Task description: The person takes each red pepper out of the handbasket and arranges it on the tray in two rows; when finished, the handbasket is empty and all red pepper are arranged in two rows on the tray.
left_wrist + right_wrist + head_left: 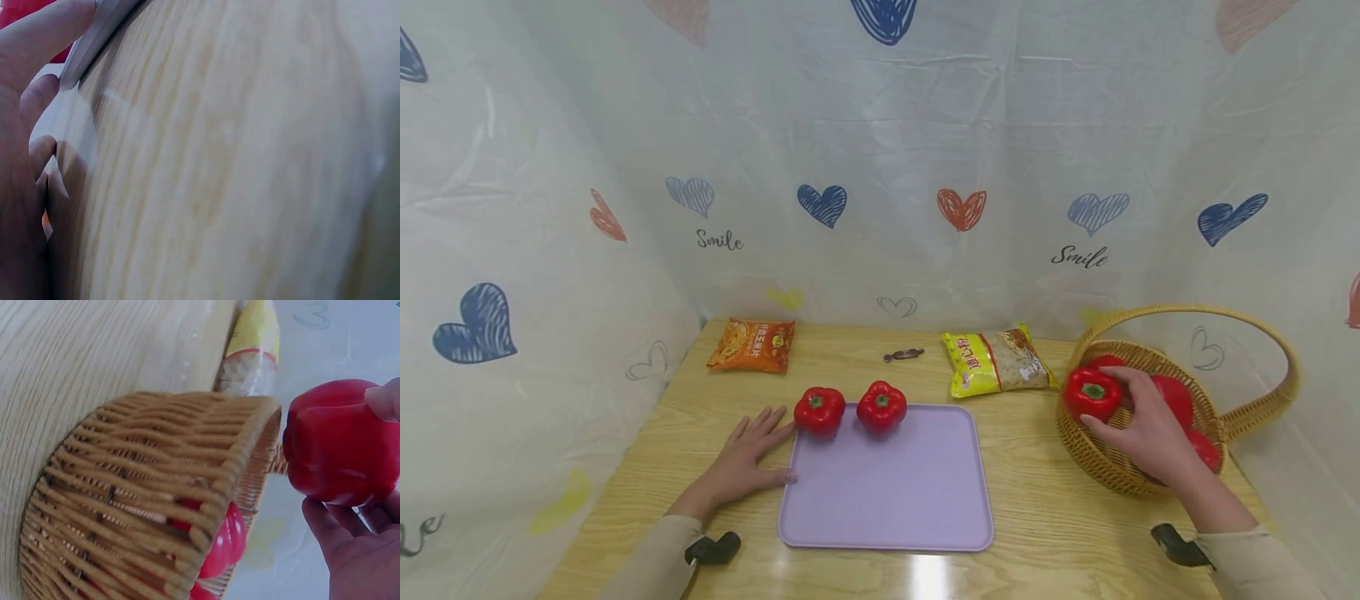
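Note:
My right hand (1152,429) grips a red bell pepper (1093,394) at the left rim of the wicker basket (1101,467). In the right wrist view that held pepper (340,444) is up beside the rim, thumb on one side and fingers on the other. More red bell peppers (226,540) lie inside the basket, partly hidden by its wall and my hand. Spread fingers of my left hand (741,465) rest at the left edge of the lilac tray (887,492). Two red bell peppers, one left (820,412) and one right (882,408), sit along the tray's far edge.
An orange snack bag (751,346) lies at the table's back left. A small wrapped candy (904,355) is behind the tray, with a yellow snack packet (1000,360) to its right. The basket's tall handle (1262,408) arches up at right. A heart-printed curtain (880,250) encloses the table.

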Demonstrator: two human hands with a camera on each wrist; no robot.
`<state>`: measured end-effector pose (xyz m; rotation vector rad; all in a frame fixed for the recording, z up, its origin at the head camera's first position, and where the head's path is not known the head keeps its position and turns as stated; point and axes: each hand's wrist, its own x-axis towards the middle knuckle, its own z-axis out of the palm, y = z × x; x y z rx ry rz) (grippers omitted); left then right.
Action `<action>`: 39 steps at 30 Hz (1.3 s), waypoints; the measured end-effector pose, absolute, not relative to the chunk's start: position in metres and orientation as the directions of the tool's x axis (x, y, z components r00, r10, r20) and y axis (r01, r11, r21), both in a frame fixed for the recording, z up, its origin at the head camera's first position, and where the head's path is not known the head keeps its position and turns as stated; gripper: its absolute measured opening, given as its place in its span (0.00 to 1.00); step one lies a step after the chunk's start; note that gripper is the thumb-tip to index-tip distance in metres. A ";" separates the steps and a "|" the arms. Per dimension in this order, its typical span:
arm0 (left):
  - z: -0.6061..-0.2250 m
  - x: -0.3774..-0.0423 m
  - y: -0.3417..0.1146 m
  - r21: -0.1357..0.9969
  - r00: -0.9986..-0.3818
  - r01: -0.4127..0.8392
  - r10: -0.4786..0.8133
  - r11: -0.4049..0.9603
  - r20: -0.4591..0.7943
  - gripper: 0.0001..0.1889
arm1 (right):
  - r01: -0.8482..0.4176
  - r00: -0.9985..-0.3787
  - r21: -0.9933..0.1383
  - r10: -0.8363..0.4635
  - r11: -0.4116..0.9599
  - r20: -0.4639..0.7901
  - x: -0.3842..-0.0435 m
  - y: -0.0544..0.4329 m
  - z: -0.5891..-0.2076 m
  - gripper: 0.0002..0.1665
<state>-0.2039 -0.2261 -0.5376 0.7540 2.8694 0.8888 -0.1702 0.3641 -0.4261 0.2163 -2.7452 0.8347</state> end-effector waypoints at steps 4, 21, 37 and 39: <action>-0.538 -0.204 -0.226 0.542 -0.881 0.438 0.463 0.718 0.098 0.44 | -0.227 -0.956 -0.548 -0.077 0.805 0.283 -0.170 0.359 -0.425 0.49; -0.540 -0.205 -0.226 0.532 -0.881 0.440 0.464 0.724 0.097 0.43 | -0.322 -0.935 -0.594 -0.152 0.737 0.320 -0.175 0.330 -0.432 0.48; -0.539 -0.206 -0.226 0.530 -0.882 0.435 0.462 0.728 0.089 0.43 | -0.318 -0.946 -0.639 -0.190 0.700 0.262 -0.183 0.294 -0.453 0.48; -0.539 -0.206 -0.226 0.531 -0.882 0.435 0.462 0.727 0.091 0.43 | -0.321 -0.946 -0.654 -0.197 0.686 0.257 -0.185 0.289 -0.456 0.48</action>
